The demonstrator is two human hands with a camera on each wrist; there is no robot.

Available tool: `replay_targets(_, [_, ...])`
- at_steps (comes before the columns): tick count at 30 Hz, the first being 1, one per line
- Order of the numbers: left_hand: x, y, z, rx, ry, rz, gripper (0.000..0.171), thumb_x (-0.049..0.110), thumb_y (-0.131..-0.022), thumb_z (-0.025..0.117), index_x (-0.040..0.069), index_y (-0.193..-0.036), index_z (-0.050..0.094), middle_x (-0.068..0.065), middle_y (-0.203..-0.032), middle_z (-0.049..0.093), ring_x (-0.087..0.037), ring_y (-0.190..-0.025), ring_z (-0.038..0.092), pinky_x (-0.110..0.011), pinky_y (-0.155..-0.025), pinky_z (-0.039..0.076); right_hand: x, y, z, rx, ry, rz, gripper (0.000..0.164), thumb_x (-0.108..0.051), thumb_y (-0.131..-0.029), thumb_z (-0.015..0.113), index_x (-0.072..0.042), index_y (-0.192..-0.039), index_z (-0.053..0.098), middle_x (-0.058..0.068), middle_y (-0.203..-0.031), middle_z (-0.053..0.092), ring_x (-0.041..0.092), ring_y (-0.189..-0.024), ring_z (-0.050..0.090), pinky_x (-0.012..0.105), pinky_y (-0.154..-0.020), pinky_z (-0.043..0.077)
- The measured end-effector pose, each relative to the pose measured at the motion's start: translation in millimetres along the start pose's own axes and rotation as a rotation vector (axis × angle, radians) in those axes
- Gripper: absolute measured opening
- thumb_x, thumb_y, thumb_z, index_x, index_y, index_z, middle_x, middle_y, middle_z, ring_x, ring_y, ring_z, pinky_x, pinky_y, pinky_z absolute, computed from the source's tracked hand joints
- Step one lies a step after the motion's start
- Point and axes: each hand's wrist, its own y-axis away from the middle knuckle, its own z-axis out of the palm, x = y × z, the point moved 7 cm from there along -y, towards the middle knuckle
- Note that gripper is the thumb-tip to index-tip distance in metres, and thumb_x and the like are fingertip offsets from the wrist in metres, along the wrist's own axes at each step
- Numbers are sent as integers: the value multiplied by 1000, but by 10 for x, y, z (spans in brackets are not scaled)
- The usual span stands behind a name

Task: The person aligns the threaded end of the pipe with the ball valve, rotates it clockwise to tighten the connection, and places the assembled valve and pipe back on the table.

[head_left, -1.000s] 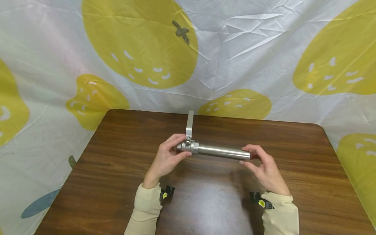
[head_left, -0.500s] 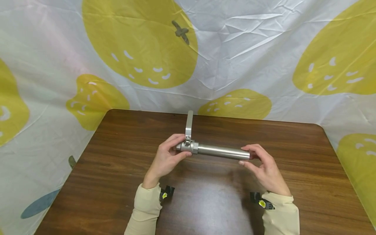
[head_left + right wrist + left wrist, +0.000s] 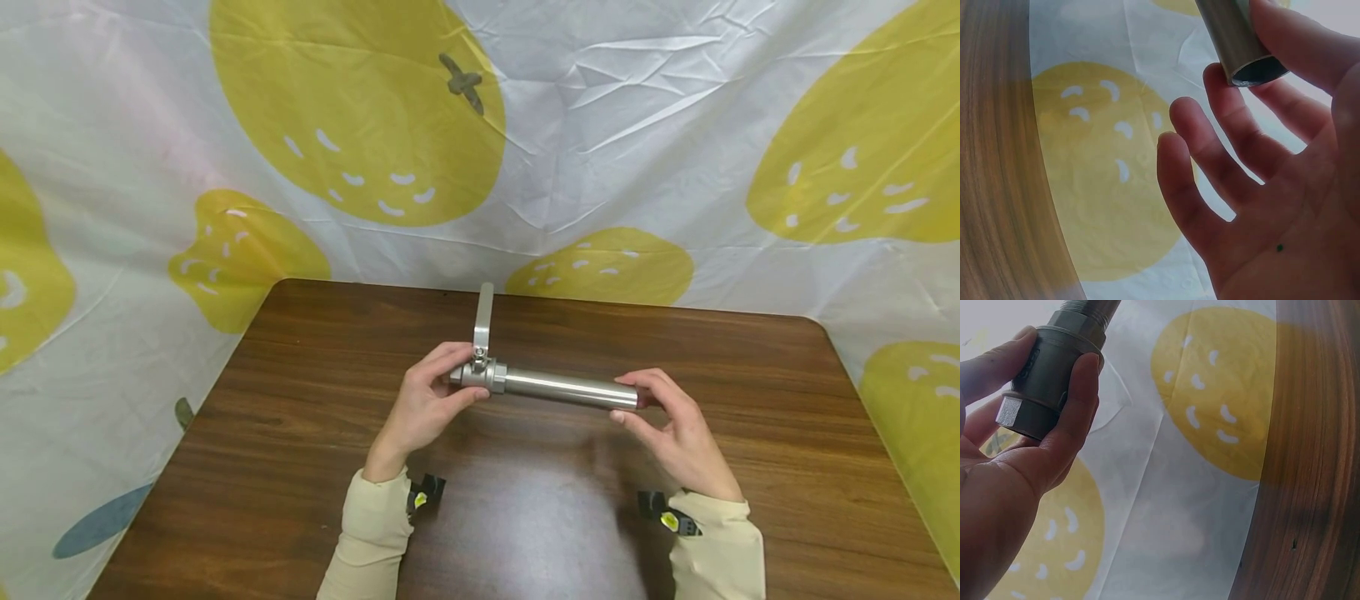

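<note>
A silver ball valve (image 3: 486, 377) with a long lever handle (image 3: 484, 317) is joined to a shiny metal pipe (image 3: 570, 389), held level above the table. My left hand (image 3: 423, 404) grips the valve body, thumb on the near side and fingers on the far side. The left wrist view shows the grey valve body (image 3: 1054, 369) between thumb and fingers, with pipe thread above it. At the other end, my right hand (image 3: 682, 429) pinches the pipe's tip. Seen from the right wrist, the pipe's open hollow end (image 3: 1260, 70) sits between thumb and fingertips, the lower fingers spread off it.
A brown wood-grain table (image 3: 262, 467) with rounded corners lies below both hands. Behind it and at the sides hangs a white sheet (image 3: 600, 150) printed with yellow fruit. Black wrist cameras (image 3: 427, 492) are strapped at both cuffs.
The valve and pipe have shifted very slightly to the left since the first frame. Both hands keep the same hold.
</note>
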Motion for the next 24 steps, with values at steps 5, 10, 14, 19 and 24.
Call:
replay_targets(5, [5,2,10,-1,5,8,46,-2,-71,72,-3,-115,56,-11,-114,52,-16,-95,52,-20,-77,50,-22,2,0,-1,6,-22,41,-2,-73,71,-15,-110,58,-3,-97,57,7,-82,48,16,-68,40])
replay_targets(10, [51,-1,30,-5,11,1,46,-6,-71,70,-6,-114,55,-14,-113,51,-15,-94,51,-18,-76,50,-1,5,3,-26,22,43,34,-4,-77,68,-16,-108,58,-6,-94,57,5,-82,49,15,-70,40])
replay_targets(14, [158,-7,51,-10,16,-3,45,-11,-70,68,-9,-113,54,-19,-112,50,-14,-93,51,-17,-77,49,13,8,14,-40,39,67,30,-1,-78,66,-12,-106,58,-4,-93,57,5,-83,50,14,-72,40])
replay_targets(19, [206,-12,63,-14,17,-3,44,-13,-70,68,-12,-112,53,-21,-112,50,-12,-93,51,-17,-77,49,31,14,16,-42,67,76,27,-2,-80,65,-12,-104,58,-4,-89,58,4,-82,51,14,-71,40])
replay_targets(24, [108,-8,57,-15,24,3,45,-8,-70,69,-8,-113,55,-17,-111,51,-14,-92,51,-18,-76,49,59,26,8,-51,79,118,22,-11,-84,62,-18,-104,57,-7,-88,58,2,-82,51,16,-71,40])
